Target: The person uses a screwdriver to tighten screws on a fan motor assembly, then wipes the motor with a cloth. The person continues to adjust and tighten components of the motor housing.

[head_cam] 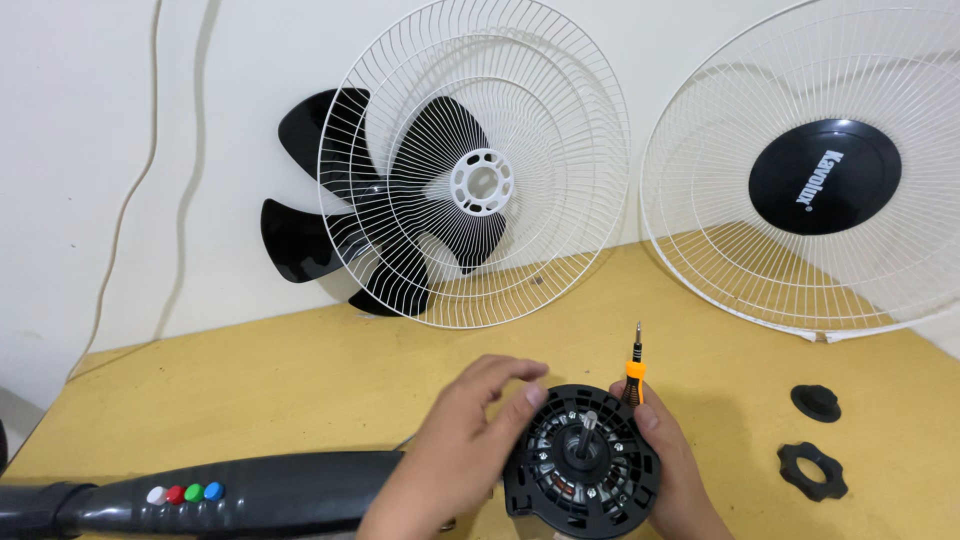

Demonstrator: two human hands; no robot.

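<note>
Resting at frame bottom, black fan motor housing [582, 462], shaft up; lower part cut off, as are both wrists. Fan stand w/ coloured buttons [200, 495] runs off left edge. Left hand [462, 440]: fingers curled over housing's top-left rim, gripping it. Right hand [668, 450]: partly hidden behind housing, closed on small orange-black screwdriver [635, 372], tip up. Yellow table [300, 390]: bare stretch left & centre. Rear: white grille [480, 160] over black blade [300, 240]; 2nd grille [800, 170] right. Two black nuts [812, 470] nr right edge.
</note>
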